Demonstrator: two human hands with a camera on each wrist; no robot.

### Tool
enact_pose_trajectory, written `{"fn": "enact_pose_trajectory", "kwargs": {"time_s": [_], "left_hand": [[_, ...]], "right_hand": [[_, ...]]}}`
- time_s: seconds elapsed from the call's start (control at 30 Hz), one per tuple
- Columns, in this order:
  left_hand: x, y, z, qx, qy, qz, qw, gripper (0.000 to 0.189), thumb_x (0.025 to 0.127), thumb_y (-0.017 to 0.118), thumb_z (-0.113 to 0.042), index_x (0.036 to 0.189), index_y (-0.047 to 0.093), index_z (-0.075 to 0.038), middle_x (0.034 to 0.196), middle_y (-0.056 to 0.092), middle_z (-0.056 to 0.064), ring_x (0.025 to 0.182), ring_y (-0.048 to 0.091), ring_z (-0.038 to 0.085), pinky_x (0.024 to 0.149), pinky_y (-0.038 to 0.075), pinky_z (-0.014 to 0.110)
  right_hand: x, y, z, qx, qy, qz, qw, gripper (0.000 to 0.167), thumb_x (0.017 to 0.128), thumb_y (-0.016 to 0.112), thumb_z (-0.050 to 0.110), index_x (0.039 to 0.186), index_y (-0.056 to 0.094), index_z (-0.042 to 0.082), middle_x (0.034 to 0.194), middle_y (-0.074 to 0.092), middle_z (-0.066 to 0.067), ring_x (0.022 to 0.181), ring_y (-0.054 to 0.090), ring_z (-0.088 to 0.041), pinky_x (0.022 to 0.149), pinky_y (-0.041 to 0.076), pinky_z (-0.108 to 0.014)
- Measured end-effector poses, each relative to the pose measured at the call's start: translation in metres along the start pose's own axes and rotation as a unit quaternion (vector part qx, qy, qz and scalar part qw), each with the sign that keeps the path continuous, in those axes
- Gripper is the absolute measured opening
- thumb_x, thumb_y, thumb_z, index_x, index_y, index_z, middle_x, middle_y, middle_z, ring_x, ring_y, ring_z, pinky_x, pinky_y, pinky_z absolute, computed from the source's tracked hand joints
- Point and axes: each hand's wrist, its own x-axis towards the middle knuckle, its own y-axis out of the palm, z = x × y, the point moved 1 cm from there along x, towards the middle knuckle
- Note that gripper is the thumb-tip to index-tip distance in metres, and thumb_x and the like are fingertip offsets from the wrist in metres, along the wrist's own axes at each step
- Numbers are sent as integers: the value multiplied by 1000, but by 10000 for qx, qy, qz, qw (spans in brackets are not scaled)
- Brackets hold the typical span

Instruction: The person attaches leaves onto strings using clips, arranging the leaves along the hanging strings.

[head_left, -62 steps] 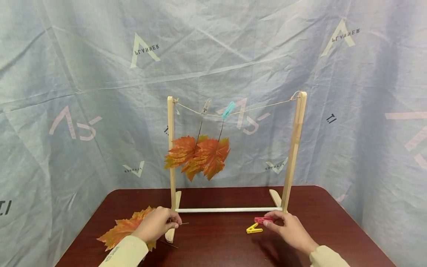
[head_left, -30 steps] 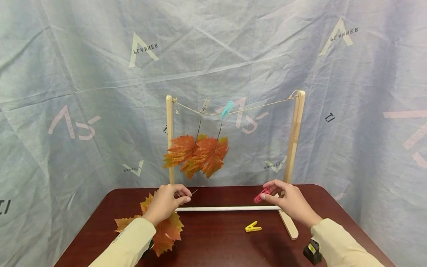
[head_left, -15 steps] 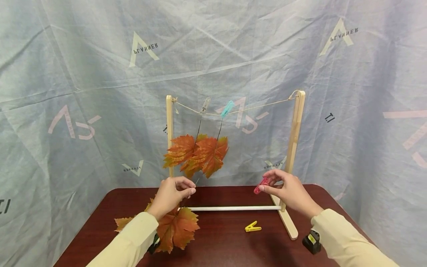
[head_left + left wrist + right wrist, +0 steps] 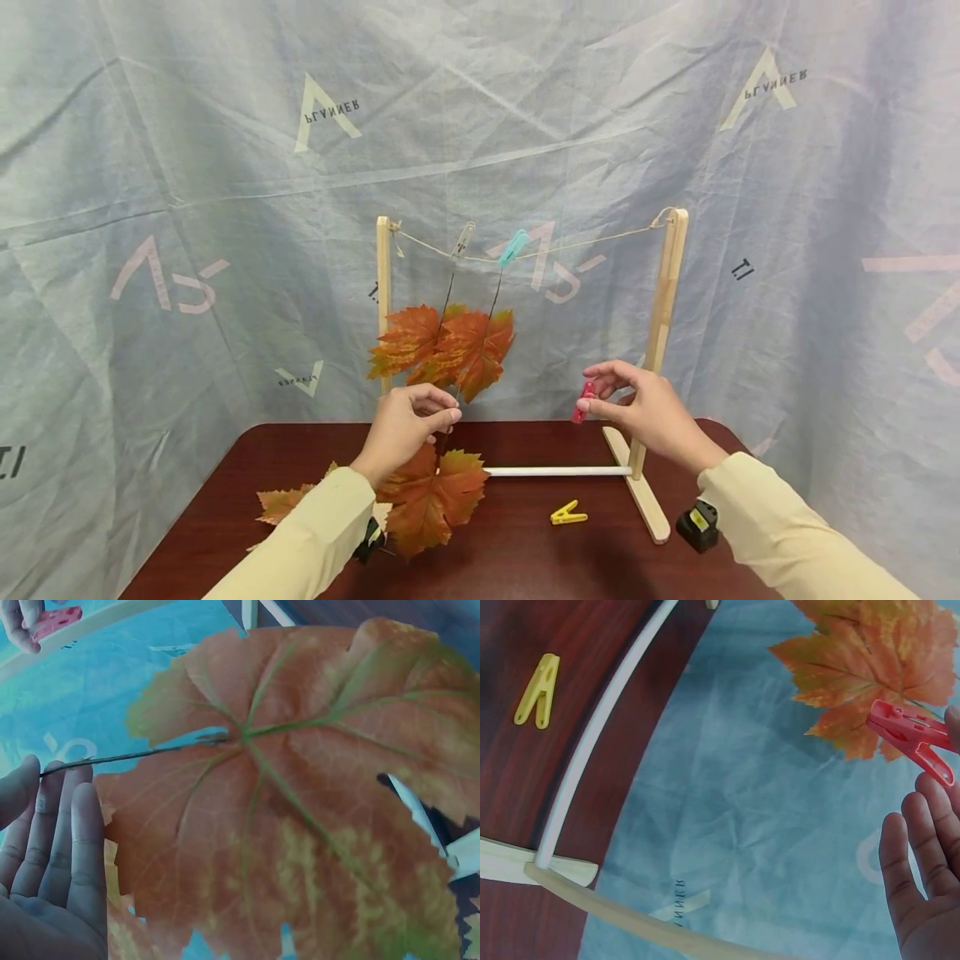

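Note:
My left hand (image 4: 414,427) pinches the thin dark stem (image 4: 127,756) of an orange artificial maple leaf (image 4: 437,500), which hangs below the fingers in front of the frame. Between thumb and fingers of my right hand (image 4: 647,408) is a red clothespin (image 4: 911,735), held to the right of the leaf. A string (image 4: 592,242) spans the wooden posts. On it, a clear clothespin (image 4: 463,240) and a turquoise clothespin (image 4: 513,247) each hold a maple leaf by its stem; the front one is the orange leaf (image 4: 480,346).
A yellow clothespin (image 4: 568,512) lies on the dark red table (image 4: 525,558). Another leaf (image 4: 281,503) lies at the left, partly behind my left sleeve. The frame has a right post (image 4: 663,308), a white crossbar (image 4: 558,472) and a wooden foot (image 4: 648,504).
The left hand has lifted a leaf by its stem off the table and moved right and up. The right hand has raised the red clothespin from beside the yellow one and turned it more upright.

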Motion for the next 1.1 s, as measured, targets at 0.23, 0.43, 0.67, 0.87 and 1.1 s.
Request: {"fn": "enact_pose_trajectory", "kwargs": {"time_s": [0.23, 0.43, 0.67, 0.87, 1.1], "left_hand": [[4, 12, -6, -176, -9, -4, 9998, 6, 92, 77, -11, 96, 75, -6, 86, 76, 9, 75, 73, 21, 62, 58, 33], [10, 20, -13, -180, 43, -12, 9998, 8, 92, 77, -13, 97, 76, -7, 84, 76, 6, 75, 71, 18, 63, 59, 33], [17, 27, -22, -361, 18, 14, 9993, 9, 92, 77, -14, 98, 76, -7, 85, 75, 8, 76, 72, 23, 64, 58, 33], [23, 33, -29, -376, 112, -13, 9992, 9, 93, 76, -14, 99, 76, -7, 87, 76, 7, 74, 69, 15, 63, 58, 32], [29, 41, -37, -420, 265, -52, 9988, 10, 92, 77, -13, 99, 77, -6, 88, 76, 6, 78, 69, 15, 62, 58, 33]], "right_hand": [[11, -8, 10, 2, -116, -26, 9999, 31, 90, 81, 25, 115, 71, 9, 91, 71, 2, 86, 66, -14, 74, 55, -27], [20, -15, 19, -38, -241, -95, 9997, 30, 87, 84, 24, 111, 73, 11, 91, 71, 1, 86, 65, -15, 74, 55, -27], [30, -21, 25, 227, -285, -51, 9993, 26, 83, 87, 22, 104, 76, 13, 93, 71, -2, 85, 65, -14, 74, 56, -27], [33, -27, 30, 469, -469, -1, 9978, 19, 83, 87, 19, 98, 77, 14, 94, 73, -4, 73, 70, -15, 65, 55, -29], [37, -37, 36, 423, -429, -137, 9981, 18, 84, 86, 22, 98, 78, 13, 92, 72, -6, 67, 69, -17, 60, 53, -29]]}}
